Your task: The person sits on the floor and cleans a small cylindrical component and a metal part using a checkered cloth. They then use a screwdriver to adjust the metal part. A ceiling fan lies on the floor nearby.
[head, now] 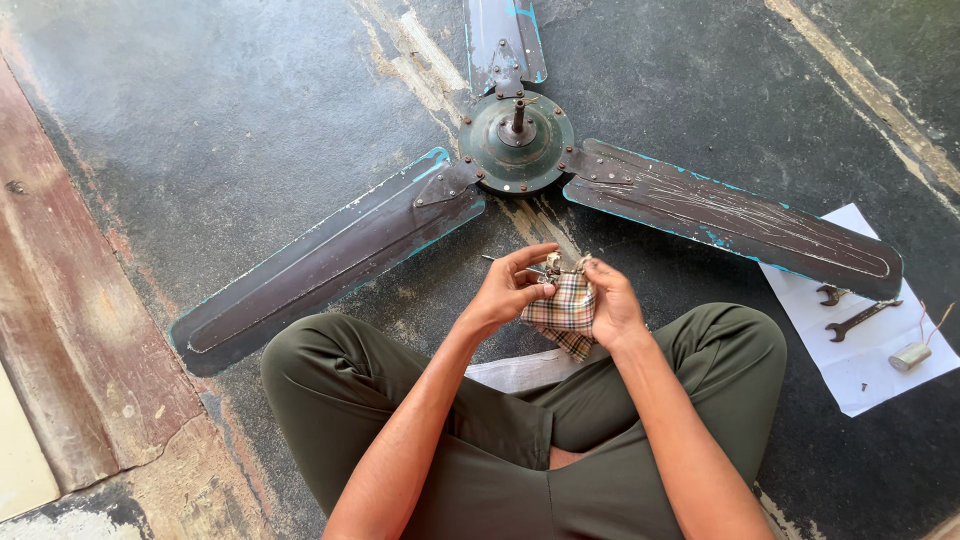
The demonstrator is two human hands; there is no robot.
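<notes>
I sit cross-legged on a dark floor. Both hands meet in front of my knees around a checked cloth (567,308) wrapped about a small metal part with thin wires sticking out at the top. My left hand (508,289) pinches the cloth and part from the left. From the right, my right hand (612,302) grips the cloth. Beyond my hands lies an old ceiling fan (516,141) with a round green motor hub and three dark, scratched blades.
To the right, a white paper sheet (860,375) carries two rusty spanners (852,320) and a small grey cylinder with wires (910,356). Another white sheet (520,368) lies by my legs. A worn reddish strip (70,330) runs along the left.
</notes>
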